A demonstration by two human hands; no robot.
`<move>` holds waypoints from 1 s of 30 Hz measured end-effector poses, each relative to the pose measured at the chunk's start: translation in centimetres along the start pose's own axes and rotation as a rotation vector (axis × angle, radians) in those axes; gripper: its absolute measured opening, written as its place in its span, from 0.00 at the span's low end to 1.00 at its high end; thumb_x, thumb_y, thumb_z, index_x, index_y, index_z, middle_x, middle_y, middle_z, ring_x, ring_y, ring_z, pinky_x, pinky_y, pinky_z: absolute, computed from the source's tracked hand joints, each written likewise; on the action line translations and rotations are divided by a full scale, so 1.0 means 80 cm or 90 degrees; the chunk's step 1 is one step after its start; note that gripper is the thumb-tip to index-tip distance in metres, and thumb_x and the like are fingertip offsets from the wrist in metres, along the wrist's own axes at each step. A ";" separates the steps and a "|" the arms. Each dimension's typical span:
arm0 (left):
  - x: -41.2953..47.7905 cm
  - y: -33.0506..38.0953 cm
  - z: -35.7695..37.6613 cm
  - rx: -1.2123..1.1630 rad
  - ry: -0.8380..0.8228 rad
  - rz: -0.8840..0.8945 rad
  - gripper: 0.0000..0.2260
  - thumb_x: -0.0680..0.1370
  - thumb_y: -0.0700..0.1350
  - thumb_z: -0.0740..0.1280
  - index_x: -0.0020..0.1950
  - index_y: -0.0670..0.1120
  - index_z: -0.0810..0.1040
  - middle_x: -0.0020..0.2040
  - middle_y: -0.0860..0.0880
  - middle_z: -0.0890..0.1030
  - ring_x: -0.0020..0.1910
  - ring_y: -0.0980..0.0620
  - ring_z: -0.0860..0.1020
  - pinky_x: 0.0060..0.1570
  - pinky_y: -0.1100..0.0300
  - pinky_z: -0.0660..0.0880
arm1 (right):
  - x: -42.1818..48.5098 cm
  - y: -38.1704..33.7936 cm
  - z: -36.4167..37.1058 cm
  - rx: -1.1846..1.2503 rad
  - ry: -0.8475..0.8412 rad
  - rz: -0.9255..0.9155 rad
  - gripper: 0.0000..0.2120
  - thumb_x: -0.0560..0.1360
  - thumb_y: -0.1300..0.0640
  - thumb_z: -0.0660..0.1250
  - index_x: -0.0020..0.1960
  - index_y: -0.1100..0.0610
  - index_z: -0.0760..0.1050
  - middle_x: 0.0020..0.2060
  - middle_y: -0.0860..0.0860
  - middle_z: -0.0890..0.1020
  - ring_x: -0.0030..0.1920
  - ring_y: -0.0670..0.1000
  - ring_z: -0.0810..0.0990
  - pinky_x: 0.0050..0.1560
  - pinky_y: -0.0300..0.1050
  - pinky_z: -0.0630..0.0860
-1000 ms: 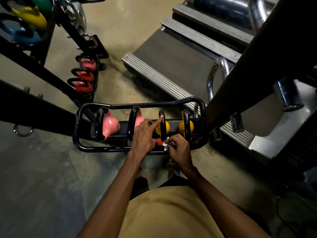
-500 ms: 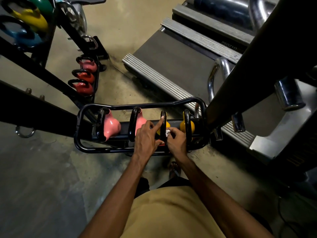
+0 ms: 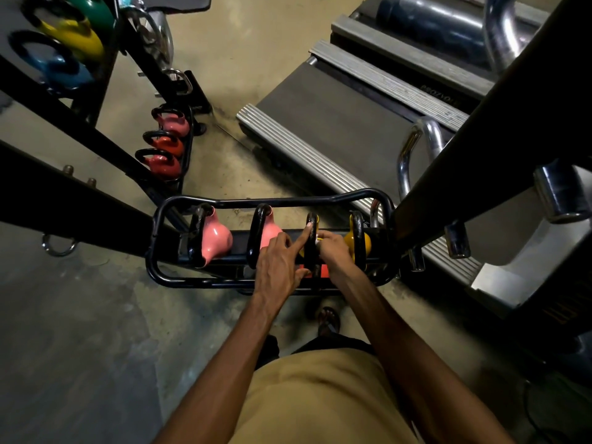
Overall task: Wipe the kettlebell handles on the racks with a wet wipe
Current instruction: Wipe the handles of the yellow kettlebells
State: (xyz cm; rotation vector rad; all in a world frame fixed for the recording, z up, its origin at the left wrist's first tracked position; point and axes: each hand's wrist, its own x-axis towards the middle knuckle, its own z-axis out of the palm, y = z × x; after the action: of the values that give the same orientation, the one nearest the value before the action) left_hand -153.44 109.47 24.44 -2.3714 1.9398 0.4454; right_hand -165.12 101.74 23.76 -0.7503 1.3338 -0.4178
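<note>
Pinching a small white wet wipe [image 3: 318, 241] in the right hand [image 3: 334, 253] against a yellow kettlebell's black loop handle [image 3: 311, 255] in the low black tubular rack [image 3: 282, 202]; steadying with the left hand [image 3: 278, 267], index finger laid straight along it.

On the low rack [image 3: 166, 278], the left hand [image 3: 278, 264] lays a straight forefinger along the third kettlebell's black handle [image 3: 311, 251]. The right hand [image 3: 334, 251] pinches a white wet wipe [image 3: 319, 241] against it. Pink kettlebells [image 3: 216, 240] sit toward the rack's left end.
</note>
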 end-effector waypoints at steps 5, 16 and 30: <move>0.008 0.009 -0.009 0.031 -0.010 0.008 0.46 0.73 0.60 0.74 0.81 0.64 0.47 0.57 0.47 0.69 0.52 0.51 0.72 0.50 0.56 0.71 | 0.000 0.026 -0.011 -0.190 0.015 -0.163 0.09 0.80 0.62 0.63 0.51 0.55 0.82 0.42 0.51 0.85 0.46 0.52 0.84 0.48 0.47 0.81; 0.009 0.012 -0.012 0.058 -0.016 0.007 0.45 0.74 0.62 0.72 0.82 0.62 0.47 0.59 0.45 0.70 0.55 0.49 0.72 0.54 0.54 0.73 | -0.008 0.020 -0.009 -0.096 0.037 -0.054 0.09 0.78 0.68 0.64 0.48 0.59 0.81 0.40 0.56 0.84 0.43 0.56 0.85 0.44 0.54 0.84; 0.010 0.012 -0.002 0.029 -0.026 -0.003 0.44 0.75 0.62 0.70 0.81 0.62 0.44 0.57 0.45 0.69 0.50 0.49 0.72 0.49 0.54 0.75 | 0.045 -0.024 0.013 -0.147 0.275 -0.167 0.06 0.78 0.57 0.70 0.50 0.59 0.83 0.45 0.51 0.85 0.47 0.50 0.83 0.50 0.46 0.79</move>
State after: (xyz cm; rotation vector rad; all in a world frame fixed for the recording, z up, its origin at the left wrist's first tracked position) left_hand -154.17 108.51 24.52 -2.3200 1.9050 0.4411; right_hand -163.10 98.24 22.63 -1.0754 1.7133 -0.6695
